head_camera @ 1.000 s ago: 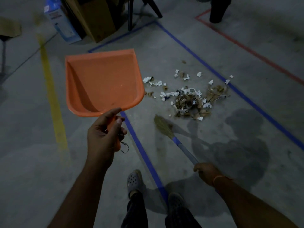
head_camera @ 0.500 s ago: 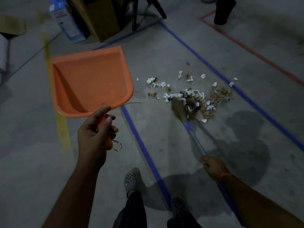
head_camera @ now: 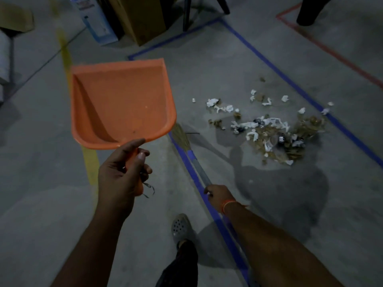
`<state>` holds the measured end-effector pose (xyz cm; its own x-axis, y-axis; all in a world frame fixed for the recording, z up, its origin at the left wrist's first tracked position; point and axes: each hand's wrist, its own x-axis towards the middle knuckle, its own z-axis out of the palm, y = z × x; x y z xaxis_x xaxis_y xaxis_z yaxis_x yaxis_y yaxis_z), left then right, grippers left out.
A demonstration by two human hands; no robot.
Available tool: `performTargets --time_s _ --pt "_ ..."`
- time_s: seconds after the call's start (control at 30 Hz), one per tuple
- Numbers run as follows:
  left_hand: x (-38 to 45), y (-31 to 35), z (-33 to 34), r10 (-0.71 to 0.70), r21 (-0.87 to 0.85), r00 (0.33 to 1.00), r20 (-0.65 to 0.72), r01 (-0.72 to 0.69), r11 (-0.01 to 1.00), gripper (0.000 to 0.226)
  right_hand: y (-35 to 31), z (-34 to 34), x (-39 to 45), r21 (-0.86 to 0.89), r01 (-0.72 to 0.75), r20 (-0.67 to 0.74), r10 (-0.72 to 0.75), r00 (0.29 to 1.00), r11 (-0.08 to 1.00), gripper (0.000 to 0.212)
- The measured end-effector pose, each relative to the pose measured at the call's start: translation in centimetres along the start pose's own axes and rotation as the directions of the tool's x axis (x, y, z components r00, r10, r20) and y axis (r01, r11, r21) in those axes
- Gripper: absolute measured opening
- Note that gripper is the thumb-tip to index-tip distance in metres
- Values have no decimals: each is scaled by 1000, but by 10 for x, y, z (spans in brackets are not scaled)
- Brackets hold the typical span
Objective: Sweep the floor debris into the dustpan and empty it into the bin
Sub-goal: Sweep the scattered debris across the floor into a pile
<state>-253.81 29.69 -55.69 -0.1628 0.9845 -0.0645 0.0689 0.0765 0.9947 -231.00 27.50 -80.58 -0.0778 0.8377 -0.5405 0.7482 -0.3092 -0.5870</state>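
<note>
My left hand (head_camera: 122,175) grips the handle of an orange dustpan (head_camera: 122,104), held up in the air at the left with its empty scoop facing me. My right hand (head_camera: 217,194) holds the grey and blue handle of a small straw broom (head_camera: 182,136). The broom's bristles are near the dustpan's right corner, well left of the debris. A pile of torn white paper and brown scraps (head_camera: 271,129) lies on the concrete floor at the right. A dark bin (head_camera: 310,11) stands at the top right edge.
Blue tape lines (head_camera: 290,79) and a red tape line (head_camera: 331,52) mark the floor, and a yellow stripe (head_camera: 66,56) runs at the left. Cardboard boxes (head_camera: 141,19) and a blue and white box (head_camera: 95,21) stand at the back. My feet (head_camera: 180,226) are below.
The broom has swung left, from the edge of the debris pile back to beside the dustpan. The dustpan stays raised in my left hand. The view has shifted a little.
</note>
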Motion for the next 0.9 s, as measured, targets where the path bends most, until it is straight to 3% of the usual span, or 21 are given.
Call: performTargets --time_s 0.2,0.43,0.63,0.9 --pt "74 -1 -49 -18 5 1000 22 18 1000 30 -29 15 37 32 -181 10 180 984 983 26" --pt "117 -5 -69 -35 -40 998 52 37 999 31 0 -34 32 183 -435 -195 466 863 882 25" --pt "139 2 -68 -34 -74 997 74 40 996 29 -7 -45 24 322 -380 -295 473 830 867 22" --pt "181 5 -58 -15 -51 996 89 19 999 30 -84 -27 99 263 -232 -226 294 929 936 17"
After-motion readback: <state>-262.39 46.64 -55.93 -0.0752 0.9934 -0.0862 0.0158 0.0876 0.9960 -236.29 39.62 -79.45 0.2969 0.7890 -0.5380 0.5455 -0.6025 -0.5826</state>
